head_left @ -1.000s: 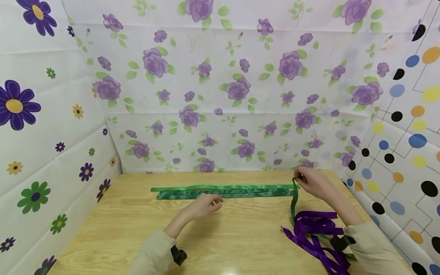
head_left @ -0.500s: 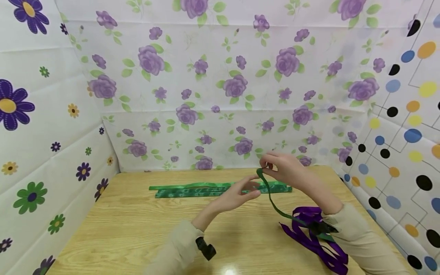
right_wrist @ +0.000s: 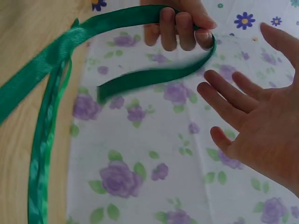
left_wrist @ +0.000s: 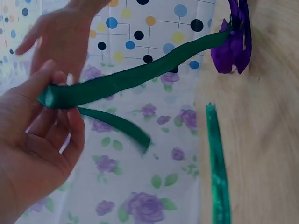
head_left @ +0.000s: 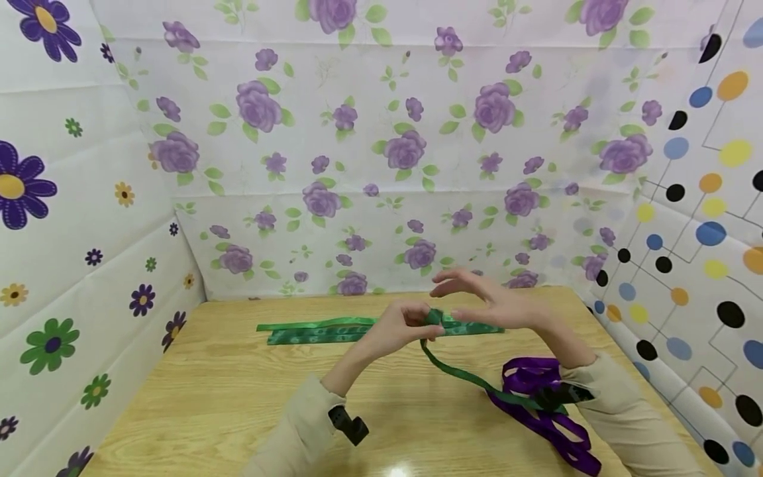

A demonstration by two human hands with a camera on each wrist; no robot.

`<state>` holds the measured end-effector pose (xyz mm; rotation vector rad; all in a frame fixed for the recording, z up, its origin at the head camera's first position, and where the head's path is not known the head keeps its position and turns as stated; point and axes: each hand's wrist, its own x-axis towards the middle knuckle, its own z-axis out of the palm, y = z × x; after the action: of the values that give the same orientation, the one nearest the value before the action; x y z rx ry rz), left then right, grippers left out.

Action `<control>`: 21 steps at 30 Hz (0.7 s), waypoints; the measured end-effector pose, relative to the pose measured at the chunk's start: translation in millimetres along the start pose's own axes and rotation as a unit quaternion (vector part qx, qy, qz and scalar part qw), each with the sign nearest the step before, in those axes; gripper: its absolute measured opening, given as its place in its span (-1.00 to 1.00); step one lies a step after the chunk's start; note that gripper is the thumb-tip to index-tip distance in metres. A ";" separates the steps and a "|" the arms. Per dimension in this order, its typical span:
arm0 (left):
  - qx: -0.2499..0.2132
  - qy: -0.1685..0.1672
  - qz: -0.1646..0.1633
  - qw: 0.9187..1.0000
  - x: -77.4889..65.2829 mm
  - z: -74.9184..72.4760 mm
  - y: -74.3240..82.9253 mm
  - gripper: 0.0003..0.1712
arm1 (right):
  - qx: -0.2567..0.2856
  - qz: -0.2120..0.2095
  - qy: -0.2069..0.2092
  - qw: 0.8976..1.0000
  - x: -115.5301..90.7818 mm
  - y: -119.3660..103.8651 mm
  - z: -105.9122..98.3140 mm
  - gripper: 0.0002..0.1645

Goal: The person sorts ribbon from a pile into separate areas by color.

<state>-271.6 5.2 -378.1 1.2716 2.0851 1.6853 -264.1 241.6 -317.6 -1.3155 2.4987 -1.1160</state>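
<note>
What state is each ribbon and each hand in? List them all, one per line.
Held green ribbon: bent over the fingers, one end hanging free
Laid-out green ribbons: lying lengthwise on the table, roughly straight
Purple ribbons: loosely heaped
Left hand: gripping the held green ribbon
Right hand: open, holding nothing

The head view is bright, glare spotting the table, while dimmer wrist views show the green ribbon partly blurred.
</note>
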 end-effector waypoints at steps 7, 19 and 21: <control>0.078 -0.033 -0.005 0.996 0.2 -8.3 18.1 -0.85 | 0.016 0.038 -0.059 0.997 15.9 -1.4 9.5 -0.70; -0.019 -0.052 -0.039 0.998 -17.6 -40.8 23.1 -0.72 | 0.113 0.017 0.032 0.993 3.2 9.5 -7.9 -0.83; -0.017 -0.054 -0.042 0.997 -22.3 -47.6 20.3 -0.73 | 0.127 0.029 0.055 0.990 -1.9 13.5 -12.1 -0.83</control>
<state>-276.4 -44.6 -352.1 1.2196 2.0102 1.5726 -276.9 254.5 -318.1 -1.1331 2.3499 -1.4730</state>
